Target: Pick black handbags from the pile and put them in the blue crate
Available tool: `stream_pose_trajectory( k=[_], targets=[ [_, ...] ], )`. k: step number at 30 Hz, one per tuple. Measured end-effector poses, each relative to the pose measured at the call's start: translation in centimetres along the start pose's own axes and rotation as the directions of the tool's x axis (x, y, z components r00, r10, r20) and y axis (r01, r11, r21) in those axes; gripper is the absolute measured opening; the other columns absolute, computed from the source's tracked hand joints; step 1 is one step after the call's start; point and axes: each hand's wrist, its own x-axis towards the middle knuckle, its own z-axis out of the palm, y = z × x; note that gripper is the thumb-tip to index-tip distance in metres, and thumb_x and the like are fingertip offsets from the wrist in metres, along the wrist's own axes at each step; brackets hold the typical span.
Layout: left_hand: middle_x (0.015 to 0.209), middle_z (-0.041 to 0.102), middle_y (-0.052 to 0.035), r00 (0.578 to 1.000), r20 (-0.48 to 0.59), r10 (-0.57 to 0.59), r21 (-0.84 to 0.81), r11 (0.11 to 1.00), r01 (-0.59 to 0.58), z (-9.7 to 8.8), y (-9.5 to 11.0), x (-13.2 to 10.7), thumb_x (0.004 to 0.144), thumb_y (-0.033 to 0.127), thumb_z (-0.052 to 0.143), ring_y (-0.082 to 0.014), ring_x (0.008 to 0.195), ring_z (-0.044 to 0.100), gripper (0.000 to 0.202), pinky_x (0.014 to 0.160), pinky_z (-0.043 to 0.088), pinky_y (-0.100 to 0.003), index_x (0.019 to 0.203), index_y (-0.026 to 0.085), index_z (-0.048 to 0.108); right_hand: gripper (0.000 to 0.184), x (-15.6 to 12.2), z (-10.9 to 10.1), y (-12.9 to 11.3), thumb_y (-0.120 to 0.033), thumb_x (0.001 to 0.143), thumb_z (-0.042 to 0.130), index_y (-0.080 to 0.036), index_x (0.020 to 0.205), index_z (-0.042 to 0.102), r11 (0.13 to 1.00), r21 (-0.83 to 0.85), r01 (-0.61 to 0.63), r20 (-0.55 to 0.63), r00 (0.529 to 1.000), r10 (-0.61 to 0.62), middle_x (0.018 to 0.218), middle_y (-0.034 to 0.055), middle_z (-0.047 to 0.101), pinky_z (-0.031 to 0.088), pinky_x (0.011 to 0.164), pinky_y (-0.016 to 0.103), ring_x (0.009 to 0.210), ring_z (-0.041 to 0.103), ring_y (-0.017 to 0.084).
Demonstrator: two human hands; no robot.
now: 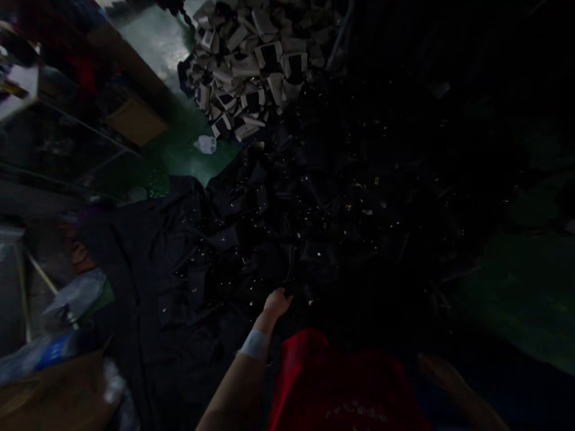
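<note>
A wide heap of black items (318, 254), which look like bags with small shiny metal fittings, spreads in front of me. My left hand (277, 301) reaches into its near edge, fingers curled and closed. What they grip is lost in the dark, though a thin dark strap-like line rises just beyond them. A pale band (254, 345) circles the left wrist. Low on the right, my right hand (433, 368) hangs beside my red shirt (345, 383), apart from the heap. Shadow hides its fingers.
Behind the black heap lies a pile of beige and black pieces (245, 63). Dark cloth (135, 257) spreads under the left side. Cardboard boxes (137, 120) and a carton (58, 392) stand left. A crumpled clear plastic bag (205, 144) lies on the green floor (179, 140).
</note>
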Motion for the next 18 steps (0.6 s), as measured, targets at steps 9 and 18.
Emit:
stream_pose_trajectory(
  k=[9,18],
  targets=[
    [0.139,0.057,-0.0169,0.992,0.114,0.045,-0.119,0.992,-0.031,3.0,-1.2,7.9,0.094,0.03,0.056,-0.0272,0.128,0.056,0.055,0.108,0.042,-0.032,0.142,0.003,0.05,0.042,16.2,5.8,-21.5,-0.05,0.074,0.058,-0.015,0.094,0.073,0.88,-0.439,0.181,0.188,0.976,-0.107,0.095,0.0093,0.075,0.05,0.085,0.032,0.092,0.069,0.023],
    [0.164,0.021,-0.0191,0.934,-0.031,0.356,0.224,0.913,-0.341,2.2,10.9,28.1,0.082,0.042,0.075,-0.031,0.153,0.017,0.097,0.126,0.015,-0.04,0.157,0.004,0.028,0.074,38.1,10.5,-28.0,-0.023,0.073,0.071,-0.008,0.142,0.051,0.101,-0.897,0.431,0.42,0.901,-0.11,0.148,0.0183,0.047,0.038,0.114,0.037,0.134,0.048,0.031]
  ],
)
